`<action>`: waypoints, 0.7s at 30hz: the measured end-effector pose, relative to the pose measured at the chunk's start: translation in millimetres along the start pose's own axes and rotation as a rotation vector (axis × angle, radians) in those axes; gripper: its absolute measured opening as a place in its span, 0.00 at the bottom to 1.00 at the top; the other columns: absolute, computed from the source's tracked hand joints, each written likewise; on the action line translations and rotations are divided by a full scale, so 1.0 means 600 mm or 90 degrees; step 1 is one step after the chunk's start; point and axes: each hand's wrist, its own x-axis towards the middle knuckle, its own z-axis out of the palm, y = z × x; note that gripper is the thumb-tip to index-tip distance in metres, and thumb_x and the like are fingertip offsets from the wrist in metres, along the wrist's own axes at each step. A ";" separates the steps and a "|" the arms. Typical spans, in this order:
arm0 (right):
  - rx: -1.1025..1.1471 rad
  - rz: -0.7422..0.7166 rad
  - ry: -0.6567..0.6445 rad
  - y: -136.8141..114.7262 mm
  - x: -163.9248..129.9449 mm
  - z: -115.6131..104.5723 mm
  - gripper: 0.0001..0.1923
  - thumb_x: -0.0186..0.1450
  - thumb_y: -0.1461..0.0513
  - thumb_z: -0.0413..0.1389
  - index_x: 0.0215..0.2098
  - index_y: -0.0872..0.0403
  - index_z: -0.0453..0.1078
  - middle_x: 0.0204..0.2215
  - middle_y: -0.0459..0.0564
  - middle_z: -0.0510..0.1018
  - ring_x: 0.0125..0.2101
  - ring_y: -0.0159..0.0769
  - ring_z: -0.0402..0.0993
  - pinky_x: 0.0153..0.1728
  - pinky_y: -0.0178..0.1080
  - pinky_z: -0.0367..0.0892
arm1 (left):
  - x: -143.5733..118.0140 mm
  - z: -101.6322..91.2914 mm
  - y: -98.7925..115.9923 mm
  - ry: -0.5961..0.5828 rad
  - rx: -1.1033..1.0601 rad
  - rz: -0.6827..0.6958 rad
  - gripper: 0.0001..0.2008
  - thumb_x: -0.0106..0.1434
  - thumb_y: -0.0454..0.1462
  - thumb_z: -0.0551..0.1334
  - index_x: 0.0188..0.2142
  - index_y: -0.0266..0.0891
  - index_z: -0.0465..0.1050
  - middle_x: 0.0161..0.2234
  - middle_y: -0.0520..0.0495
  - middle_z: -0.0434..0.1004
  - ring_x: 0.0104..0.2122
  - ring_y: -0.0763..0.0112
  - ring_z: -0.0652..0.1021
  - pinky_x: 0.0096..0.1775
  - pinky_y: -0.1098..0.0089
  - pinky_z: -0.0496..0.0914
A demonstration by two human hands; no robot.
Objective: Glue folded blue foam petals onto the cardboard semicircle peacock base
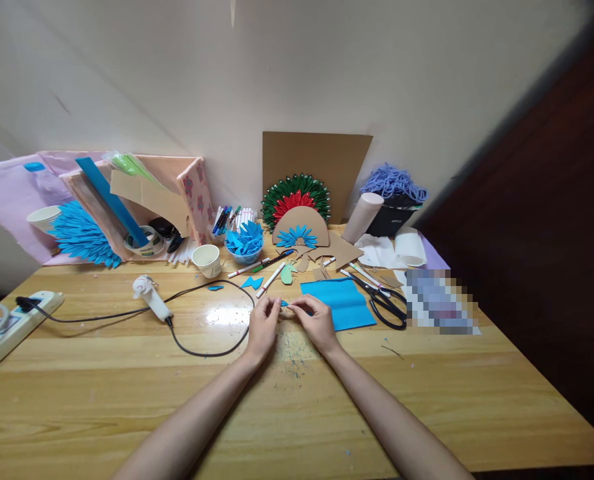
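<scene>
Blue paper scrap [285, 304] mostly hidden between left hand [263, 325] and right hand [315, 320].

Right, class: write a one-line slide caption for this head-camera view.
Two hands, left hand and right hand, pinch a small blue paper piece above a wooden table, beside blue paper sheet and scissors.

Cluttered wooden table [127, 393], scissors [384, 303]
</scene>
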 end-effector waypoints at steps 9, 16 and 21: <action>-0.013 -0.024 -0.002 -0.002 -0.002 0.000 0.08 0.60 0.59 0.54 0.28 0.54 0.73 0.27 0.49 0.76 0.29 0.36 0.72 0.31 0.36 0.68 | 0.000 0.000 0.004 0.027 -0.006 -0.017 0.15 0.59 0.46 0.55 0.28 0.36 0.68 0.25 0.51 0.70 0.27 0.72 0.69 0.31 0.73 0.63; -0.024 -0.051 0.010 -0.006 -0.003 -0.001 0.07 0.61 0.60 0.53 0.28 0.53 0.71 0.27 0.49 0.75 0.29 0.34 0.71 0.30 0.35 0.68 | -0.001 0.000 0.002 0.015 -0.010 -0.012 0.14 0.60 0.45 0.55 0.28 0.36 0.68 0.24 0.52 0.68 0.26 0.73 0.69 0.30 0.74 0.62; -0.026 -0.054 0.012 -0.005 -0.003 0.000 0.07 0.61 0.60 0.53 0.29 0.53 0.72 0.27 0.49 0.75 0.29 0.35 0.71 0.30 0.36 0.68 | -0.001 0.000 0.002 0.016 -0.016 -0.019 0.15 0.59 0.46 0.55 0.28 0.36 0.67 0.24 0.52 0.68 0.25 0.73 0.69 0.30 0.74 0.62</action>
